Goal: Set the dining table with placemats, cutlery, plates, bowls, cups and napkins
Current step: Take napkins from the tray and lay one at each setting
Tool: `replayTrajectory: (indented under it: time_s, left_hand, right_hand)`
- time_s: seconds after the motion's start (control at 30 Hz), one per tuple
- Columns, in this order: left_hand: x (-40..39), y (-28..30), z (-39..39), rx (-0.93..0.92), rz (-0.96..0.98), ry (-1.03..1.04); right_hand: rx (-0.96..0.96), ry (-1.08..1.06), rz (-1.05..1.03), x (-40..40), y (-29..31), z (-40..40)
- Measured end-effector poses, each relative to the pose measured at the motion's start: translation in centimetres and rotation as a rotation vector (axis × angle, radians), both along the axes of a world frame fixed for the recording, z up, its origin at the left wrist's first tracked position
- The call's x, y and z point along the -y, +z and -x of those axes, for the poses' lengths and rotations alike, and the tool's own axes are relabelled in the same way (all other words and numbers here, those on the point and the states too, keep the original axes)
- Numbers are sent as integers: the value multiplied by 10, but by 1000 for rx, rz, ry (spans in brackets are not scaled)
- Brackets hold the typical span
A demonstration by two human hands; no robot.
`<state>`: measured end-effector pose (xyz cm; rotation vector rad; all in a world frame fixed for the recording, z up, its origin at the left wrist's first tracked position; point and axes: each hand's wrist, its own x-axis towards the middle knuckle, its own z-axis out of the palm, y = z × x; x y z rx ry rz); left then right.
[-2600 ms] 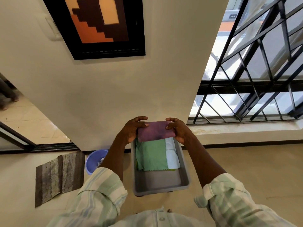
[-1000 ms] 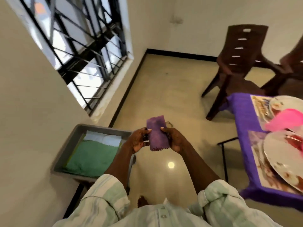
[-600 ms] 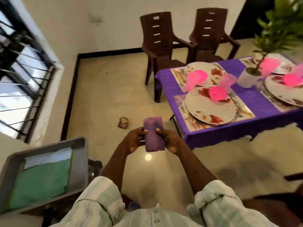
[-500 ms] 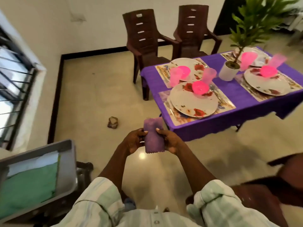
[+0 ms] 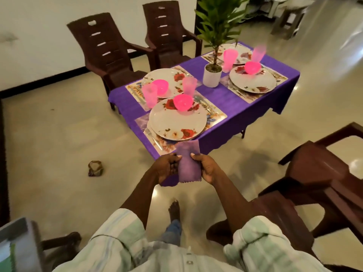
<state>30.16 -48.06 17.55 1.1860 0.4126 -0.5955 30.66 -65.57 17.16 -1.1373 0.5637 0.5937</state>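
Head view now faces the table (image 5: 225, 99), where a moment ago it faced the tray by the window. Left hand (image 5: 167, 165) and right hand (image 5: 206, 166) pinch the folded napkin (image 5: 189, 163) upright between them, short of the near plate (image 5: 176, 119). Napkins look like the only item missing.

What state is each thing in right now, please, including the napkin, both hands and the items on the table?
Purple napkin: folded, held upright between both hands, not yet on the table.
Left hand: gripping the napkin's left edge.
Right hand: gripping the napkin's right edge.
Nearest plate: on its placemat, pink bowl on it.
Pink cups: upright.
Potted plant: upright, mid-table.
Two chairs: empty, on the table's far side.
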Motion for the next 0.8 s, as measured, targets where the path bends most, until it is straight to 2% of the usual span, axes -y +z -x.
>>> replayTrajectory:
  time_s: [0.23,0.43,0.8]
  left_hand:
    - [31,0,-124,40,-29,30]
    - [46,19,-219,122,-84,188]
    - [113,0,-323,101,-158,188]
  right_hand:
    - [34,-98,-22,37,10,-113]
    - [100,-169,-44,55,21,-200]
    - [115,4,123,118,-2,-354]
